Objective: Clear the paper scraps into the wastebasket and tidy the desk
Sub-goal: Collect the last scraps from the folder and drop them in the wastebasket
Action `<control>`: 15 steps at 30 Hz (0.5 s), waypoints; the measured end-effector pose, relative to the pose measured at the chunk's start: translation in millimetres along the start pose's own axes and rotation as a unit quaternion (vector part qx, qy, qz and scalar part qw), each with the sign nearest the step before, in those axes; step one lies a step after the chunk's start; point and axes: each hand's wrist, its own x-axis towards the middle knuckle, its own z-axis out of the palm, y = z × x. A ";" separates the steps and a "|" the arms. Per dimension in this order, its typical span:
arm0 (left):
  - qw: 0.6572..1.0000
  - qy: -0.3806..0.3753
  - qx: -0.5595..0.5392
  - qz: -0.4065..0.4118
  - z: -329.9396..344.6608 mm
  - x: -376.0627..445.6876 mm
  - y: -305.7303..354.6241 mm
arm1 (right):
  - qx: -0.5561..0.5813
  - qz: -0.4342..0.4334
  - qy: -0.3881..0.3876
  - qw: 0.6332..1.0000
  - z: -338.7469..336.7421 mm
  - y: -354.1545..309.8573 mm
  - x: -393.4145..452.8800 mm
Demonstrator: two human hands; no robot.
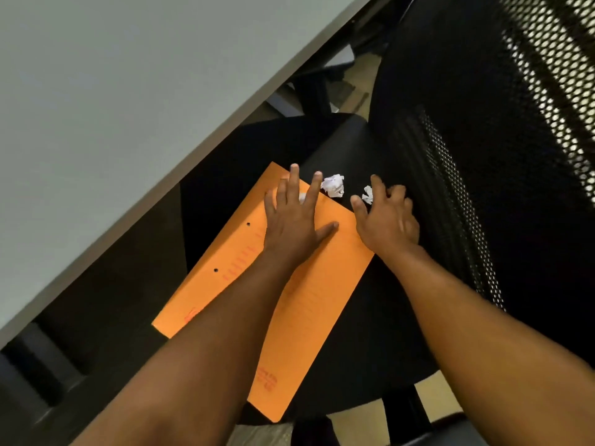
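Black chair seat [370, 304] forms the work surface, with the mesh backrest [515, 101] to the right and the pale grey desk [106, 101] running diagonally across the upper left. An orange folder [309, 304] lies flat on the seat, its long axis slanted, two punched holes along its left margin.

My left hand [296, 220] lies palm-down on the upper end of the folder, fingers straight and spread, thumb extended to the right; it grips nothing. A small white scrap [302, 197] shows between two of these fingers, on the folder; how much of it lies under the hand cannot be determined.

A crumpled paper ball [333, 185] sits on the seat just off the folder's upper right edge, touching or nearly touching the tip of my left index finger.

My right hand [388, 217] is over the folder's right edge and the seat, fingers curled. A second crumpled scrap [367, 194] sits between its thumb and index finger, pinched or nearly so; contact is not fully resolvable.
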 end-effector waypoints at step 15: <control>0.986 0.110 0.041 0.119 14.2 68.6 24.4 | -0.011 -0.055 0.144 0.988 26.5 14.2 25.3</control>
